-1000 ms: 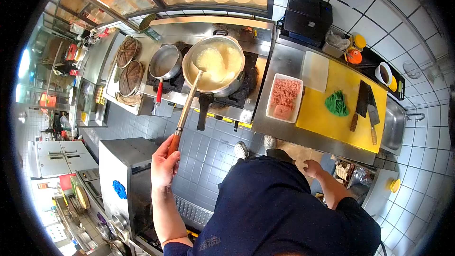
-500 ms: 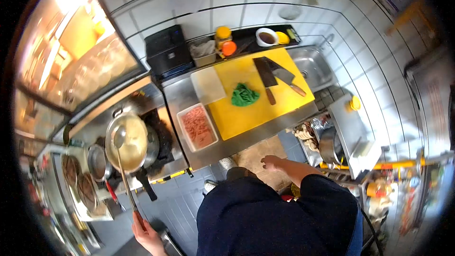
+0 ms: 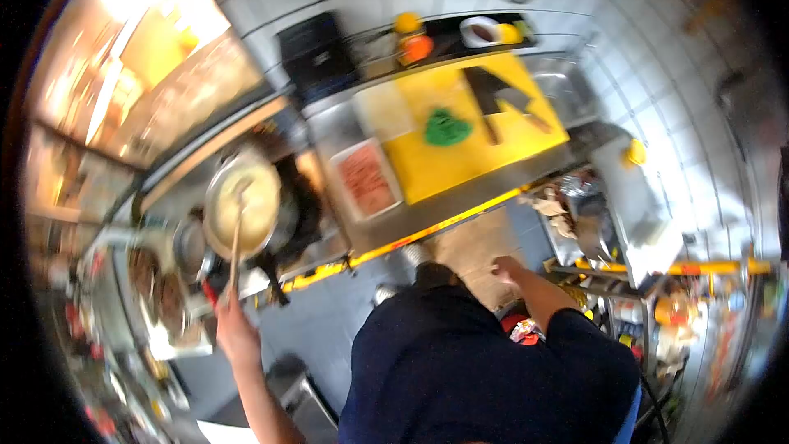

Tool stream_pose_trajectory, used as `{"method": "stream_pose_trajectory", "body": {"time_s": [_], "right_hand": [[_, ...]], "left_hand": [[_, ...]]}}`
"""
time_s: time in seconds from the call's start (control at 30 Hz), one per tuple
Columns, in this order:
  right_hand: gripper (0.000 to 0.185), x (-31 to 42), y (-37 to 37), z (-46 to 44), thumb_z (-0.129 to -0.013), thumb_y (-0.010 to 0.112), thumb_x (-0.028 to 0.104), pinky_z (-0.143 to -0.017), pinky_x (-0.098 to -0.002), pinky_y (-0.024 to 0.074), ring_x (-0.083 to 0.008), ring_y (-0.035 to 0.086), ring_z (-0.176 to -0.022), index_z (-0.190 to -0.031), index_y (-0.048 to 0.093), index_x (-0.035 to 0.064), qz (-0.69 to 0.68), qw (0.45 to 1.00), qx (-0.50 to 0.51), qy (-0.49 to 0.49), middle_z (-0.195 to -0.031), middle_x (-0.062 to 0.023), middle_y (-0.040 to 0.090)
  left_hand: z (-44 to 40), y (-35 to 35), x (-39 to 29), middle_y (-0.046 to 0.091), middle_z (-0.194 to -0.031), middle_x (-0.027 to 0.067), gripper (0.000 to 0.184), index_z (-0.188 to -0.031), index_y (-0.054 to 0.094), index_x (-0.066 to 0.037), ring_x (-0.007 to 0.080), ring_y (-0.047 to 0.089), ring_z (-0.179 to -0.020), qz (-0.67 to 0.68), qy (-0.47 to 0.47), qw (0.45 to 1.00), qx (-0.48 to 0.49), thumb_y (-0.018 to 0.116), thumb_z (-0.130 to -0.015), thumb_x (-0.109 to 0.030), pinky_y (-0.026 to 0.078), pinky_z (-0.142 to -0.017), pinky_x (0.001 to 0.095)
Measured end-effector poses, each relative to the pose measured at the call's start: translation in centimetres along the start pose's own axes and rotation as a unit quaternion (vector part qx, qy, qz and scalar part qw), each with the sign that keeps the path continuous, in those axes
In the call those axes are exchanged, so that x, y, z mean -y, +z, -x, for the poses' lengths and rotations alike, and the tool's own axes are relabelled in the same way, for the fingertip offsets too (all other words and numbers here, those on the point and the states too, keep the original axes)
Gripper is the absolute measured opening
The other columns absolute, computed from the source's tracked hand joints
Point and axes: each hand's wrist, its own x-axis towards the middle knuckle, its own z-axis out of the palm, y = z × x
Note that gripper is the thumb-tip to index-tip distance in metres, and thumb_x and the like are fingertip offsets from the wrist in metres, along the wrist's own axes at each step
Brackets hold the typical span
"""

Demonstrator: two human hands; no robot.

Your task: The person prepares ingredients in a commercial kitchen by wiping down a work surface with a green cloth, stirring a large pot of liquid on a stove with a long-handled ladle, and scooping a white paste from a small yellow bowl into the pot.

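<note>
My left hand (image 3: 236,325) is closed around the handle of a long ladle (image 3: 237,247), whose head dips into the pale liquid in a large pot (image 3: 215,234) on the stove. Beside that pot, to the left, is a smaller pan (image 3: 190,247) with a red handle. My right hand (image 3: 507,270) hangs low in front of the counter, away from any object; motion blur hides how its fingers are held. On the counter lie a white tray of minced meat (image 3: 366,181), a yellow cutting board (image 3: 427,173), green leaves (image 3: 447,127) and two knives (image 3: 485,90).
A black box-shaped appliance (image 3: 316,53) stands behind the counter, near orange-lidded (image 3: 416,49) and yellow-lidded jars and a bowl of dark liquid (image 3: 479,32). The sink (image 3: 563,89) is at the right. Below it, an open drawer (image 3: 575,210) holds several items.
The view has swung toward the counter and sink. My left hand has moved closer to the pot with the ladle, and the ladle's head now sits lower in the liquid.
</note>
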Motion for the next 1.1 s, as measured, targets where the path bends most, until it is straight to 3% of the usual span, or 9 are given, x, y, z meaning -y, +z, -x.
{"method": "stream_pose_trajectory", "body": {"time_s": [0.1,0.2,0.37,0.57,0.63,0.7,0.77,0.83,1.1], "right_hand": [[0.038,-2.7,3.1,0.5,-0.087,0.062,0.036,-0.09,-0.0441,0.0513,-0.0363,0.062,-0.103,-0.112,0.067,0.0082,0.033,0.999,0.004,0.011,-0.11,-0.0153,0.066],[0.034,-8.2,11.2,-2.4,-0.088,0.064,0.03,-0.097,-0.0396,0.0506,-0.0269,0.055,-0.119,-0.121,0.065,0.0184,0.216,0.953,0.211,0.039,-0.128,-0.0025,0.06],[0.022,-8.3,8.4,1.7,-0.095,0.06,0.019,-0.063,-0.0381,0.0571,-0.0255,0.071,-0.083,-0.107,0.066,0.001,-0.083,0.988,0.1,-0.083,-0.09,-0.0134,0.071],[0.021,-1.2,1.8,3.4,-0.093,0.059,0.019,-0.058,-0.0333,0.0561,-0.0193,0.07,-0.071,-0.103,0.068,0.0024,-0.197,0.973,0.03,0.12,-0.087,-0.0123,0.071],[0.021,-0.5,-0.6,2.8,-0.092,0.058,0.018,-0.06,-0.0333,0.0558,-0.0192,0.068,-0.069,-0.104,0.068,0.0034,-0.253,0.954,0.088,0.136,-0.087,-0.0116,0.072],[0.022,-7.2,1.5,0.3,-0.091,0.056,0.02,-0.064,-0.0351,0.0544,-0.0222,0.066,-0.066,-0.098,0.07,0.0038,0.15,0.948,-0.127,-0.251,-0.082,-0.0102,0.072],[0.022,-5.8,-3.2,-1.4,-0.09,0.061,0.023,-0.077,-0.0437,0.0523,-0.0325,0.068,-0.085,-0.098,0.067,0.0028,-0.106,0.978,-0.106,0.143,-0.094,-0.0165,0.069],[0.03,0.7,-12.3,1.0,-0.09,0.059,0.031,-0.072,-0.0418,0.053,-0.0326,0.069,-0.078,-0.092,0.072,0.0039,-0.154,0.942,-0.27,0.126,-0.079,-0.0149,0.071],[0.028,-1.7,-33.3,-6.5,-0.094,0.062,0.028,-0.072,-0.0414,0.0534,-0.0319,0.071,-0.084,-0.105,0.068,0.0033,-0.169,0.841,-0.513,0.032,-0.094,-0.0176,0.071]], "left_hand": [[-1.1,-0.8,0.6,0.058,-0.104,0.0194,0.058,-0.135,0.049,-0.007,0.0389,0.064,-0.089,-0.045,0.0,0.997,0.068,0.055,-0.078,0.007,0.054,-0.071,0.0475],[-2.2,-1.4,1.0,0.06,-0.096,0.017,0.054,-0.133,0.05,-0.003,0.0356,0.067,-0.08,-0.104,0.017,0.988,0.113,0.057,-0.081,0.004,0.056,-0.067,0.0436],[-2.9,-4.3,1.6,0.064,-0.088,0.0169,0.044,-0.125,0.056,0.0,0.0342,0.068,-0.079,-0.1,0.036,0.985,0.135,0.059,-0.081,-0.001,0.056,-0.068,0.0429],[-4.0,-7.4,3.3,0.062,-0.069,0.0135,0.019,-0.101,0.061,0.002,0.027,0.064,-0.065,0.156,-0.038,0.966,0.203,0.058,-0.085,-0.009,0.049,-0.059,0.041],[-4.4,-7.0,4.6,0.059,-0.067,0.0086,0.02,-0.101,0.062,0.001,0.0205,0.059,-0.055,0.307,-0.119,0.913,0.241,0.06,-0.086,-0.012,0.045,-0.051,0.0355],[-3.9,-6.8,4.2,0.056,-0.067,0.002,0.025,-0.112,0.062,-0.001,0.0081,0.046,-0.046,0.497,-0.263,0.79,0.244,0.06,-0.091,-0.014,0.032,-0.039,0.023],[-2.8,-5.5,4.3,0.056,-0.068,0.001,0.028,-0.118,0.061,-0.001,0.0049,0.044,-0.044,0.603,-0.325,0.697,0.21,0.058,-0.093,-0.013,0.028,-0.035,0.0195],[-1.1,-4.6,3.8,0.058,-0.072,0.0038,0.035,-0.127,0.055,0.0,0.005,0.043,-0.043,0.684,-0.343,0.617,0.18,0.055,-0.095,-0.012,0.027,-0.033,0.0181],[3.9,-4.5,-1.6,0.06,-0.079,0.012,0.041,-0.133,0.048,0.002,0.0083,0.045,-0.043,0.806,-0.383,0.45,0.031,0.054,-0.095,-0.012,0.031,-0.032,0.0184]]}}
